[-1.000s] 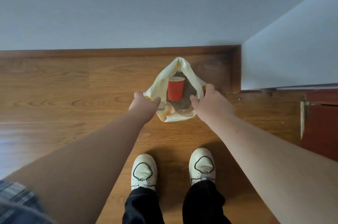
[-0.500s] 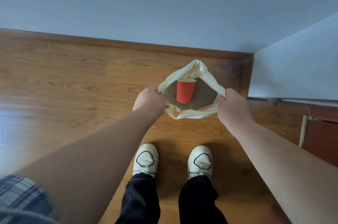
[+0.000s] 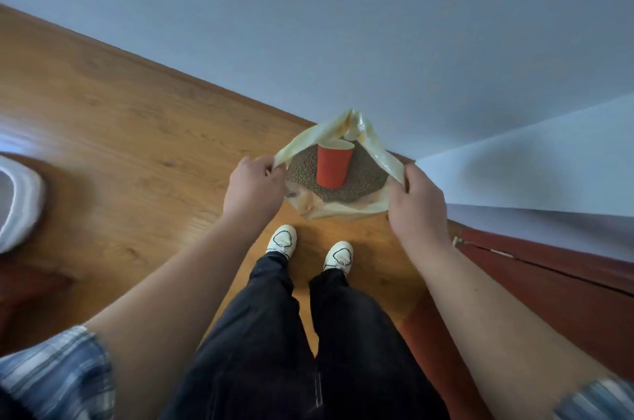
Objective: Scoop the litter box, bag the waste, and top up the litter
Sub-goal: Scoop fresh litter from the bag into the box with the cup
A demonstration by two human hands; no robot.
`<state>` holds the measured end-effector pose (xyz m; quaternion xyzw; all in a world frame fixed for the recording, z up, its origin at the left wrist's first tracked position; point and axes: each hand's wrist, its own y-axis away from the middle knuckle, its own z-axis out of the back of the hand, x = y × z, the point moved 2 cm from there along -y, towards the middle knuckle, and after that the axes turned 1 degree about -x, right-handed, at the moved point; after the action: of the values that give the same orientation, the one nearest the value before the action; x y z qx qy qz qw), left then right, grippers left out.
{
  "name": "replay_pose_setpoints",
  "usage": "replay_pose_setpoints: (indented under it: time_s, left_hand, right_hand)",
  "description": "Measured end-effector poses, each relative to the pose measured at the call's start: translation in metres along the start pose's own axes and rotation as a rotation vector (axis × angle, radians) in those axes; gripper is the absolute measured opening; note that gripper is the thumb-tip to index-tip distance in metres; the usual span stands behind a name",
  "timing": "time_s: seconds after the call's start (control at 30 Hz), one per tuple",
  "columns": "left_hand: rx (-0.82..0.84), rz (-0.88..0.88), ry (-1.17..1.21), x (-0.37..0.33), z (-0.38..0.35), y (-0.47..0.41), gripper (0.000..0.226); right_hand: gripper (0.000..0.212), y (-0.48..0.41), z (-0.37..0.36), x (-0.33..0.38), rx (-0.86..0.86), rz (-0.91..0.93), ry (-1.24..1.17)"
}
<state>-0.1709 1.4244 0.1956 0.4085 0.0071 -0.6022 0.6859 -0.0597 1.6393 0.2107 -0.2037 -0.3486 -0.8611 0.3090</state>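
A pale yellow plastic bag hangs open in front of me, above the wooden floor. It holds brown granular litter with a red paper cup standing in it. My left hand pinches the bag's left rim. My right hand grips the right rim, and the two hold the mouth spread wide. The bag's far corner is bunched into a peak near the wall.
A white rounded object, possibly the litter box rim, shows at the left edge. The grey wall and its wooden baseboard run behind the bag. A red-brown door or cabinet stands at the right. My feet are below the bag.
The bag has risen off the floor and its mouth has spread wider between my hands. The view has swung left, bringing the white object into sight.
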Motion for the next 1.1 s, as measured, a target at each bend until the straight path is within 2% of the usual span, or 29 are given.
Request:
replay_pose_setpoints:
  time_s: [0.2,0.4,0.63,0.83,1.1]
  left_hand:
    - [-0.247,-0.021,0.181,-0.027,0.136,0.094,0.032]
    - [-0.394,0.053,0.236,0.014,0.231,0.141,0.037]
    - [-0.576,0.198,0.348,0.127,0.332,0.158,0.038]
    - [-0.660,0.312,0.441,0.239,0.407,0.156,0.039]
    - [-0.810,0.401,0.555,0.331,0.476,0.154,0.042]
  right_hand:
    - [0.031,0.078,0.073,0.118,0.057,0.299,0.113]
    - [0.032,0.119,0.061,0.216,0.188,0.503,0.151]
    - [0.028,0.164,-0.043,0.339,0.368,0.626,0.177]
    - [0.022,0.207,-0.158,0.438,0.492,0.715,0.216]
    - [0.018,0.252,-0.264,0.535,0.608,0.791,0.306]
